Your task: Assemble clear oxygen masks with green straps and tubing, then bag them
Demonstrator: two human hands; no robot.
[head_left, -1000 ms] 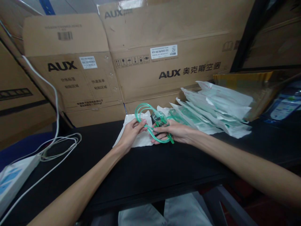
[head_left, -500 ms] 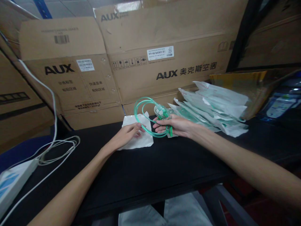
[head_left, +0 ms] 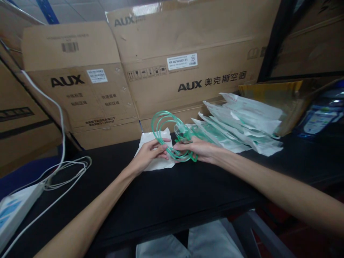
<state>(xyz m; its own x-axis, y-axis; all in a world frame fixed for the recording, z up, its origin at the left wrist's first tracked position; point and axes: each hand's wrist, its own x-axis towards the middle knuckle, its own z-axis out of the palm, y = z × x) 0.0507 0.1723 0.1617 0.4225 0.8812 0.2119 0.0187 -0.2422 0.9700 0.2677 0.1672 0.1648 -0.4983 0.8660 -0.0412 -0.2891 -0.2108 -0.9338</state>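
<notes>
A clear green oxygen mask (head_left: 183,132) is held in my right hand (head_left: 201,148), whose fingers are closed around it and part of its tubing. Loops of thin green tubing (head_left: 159,120) stand up to the left of the mask. My left hand (head_left: 150,153) grips the lower left side of these loops between thumb and fingers. Beneath my left hand, a white paper wrapper (head_left: 161,165) lies flat on the black table (head_left: 172,200). Some of the mask is hidden behind my right fingers.
Several white packets (head_left: 242,122) with green contents are piled on the right, beside a blue-capped bottle (head_left: 319,114). Large cardboard boxes (head_left: 150,93) wall off the back. A white power strip (head_left: 18,204) and its looped cable (head_left: 67,175) lie on the left.
My left hand has moved in and closed on the tubing loops. My right hand has turned slightly, its thumb now pressing on the tubing, and the loops have spread apart a little.
</notes>
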